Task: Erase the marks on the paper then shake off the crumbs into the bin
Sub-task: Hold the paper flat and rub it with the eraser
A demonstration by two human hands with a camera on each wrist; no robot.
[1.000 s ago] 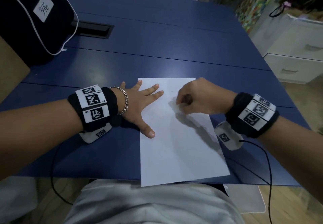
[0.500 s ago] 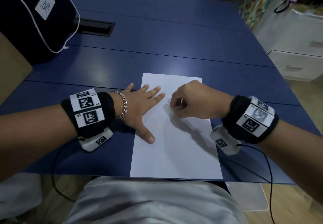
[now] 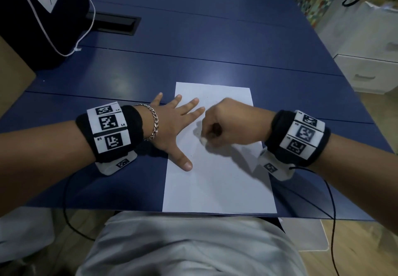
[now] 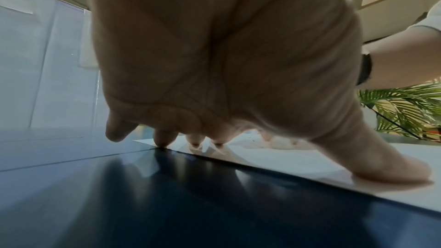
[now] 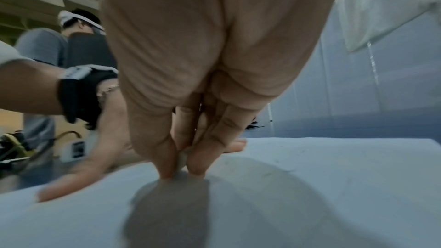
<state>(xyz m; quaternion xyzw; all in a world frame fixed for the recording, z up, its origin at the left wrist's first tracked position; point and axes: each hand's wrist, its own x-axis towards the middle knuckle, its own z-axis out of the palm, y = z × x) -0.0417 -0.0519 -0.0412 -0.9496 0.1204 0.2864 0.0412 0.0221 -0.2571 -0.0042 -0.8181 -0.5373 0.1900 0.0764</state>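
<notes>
A white sheet of paper [image 3: 217,181] lies on the blue table [image 3: 193,45] at its near edge. My left hand [image 3: 172,129] lies flat with spread fingers across the paper's left edge, pressing it down; the thumb [image 4: 391,171] rests on the sheet. My right hand [image 3: 228,122] is curled over the paper's upper middle and pinches a small white eraser [image 3: 202,139], whose tip touches the sheet. In the right wrist view the eraser [image 5: 181,159] shows between thumb and fingertips. Faint pencil specks [image 5: 269,173] remain on the paper [image 5: 310,195].
A black bag [image 3: 32,17] with a label stands at the far left of the table. A black cable slot [image 3: 116,24] sits beside it. White drawers [image 3: 370,73] stand to the right. Cables hang from both wrist units. No bin is visible.
The right hand has rubbed the eraser back and forth over the paper's upper middle. The paper has turned a little to lie squarer with the table edge. The left hand still presses it.
</notes>
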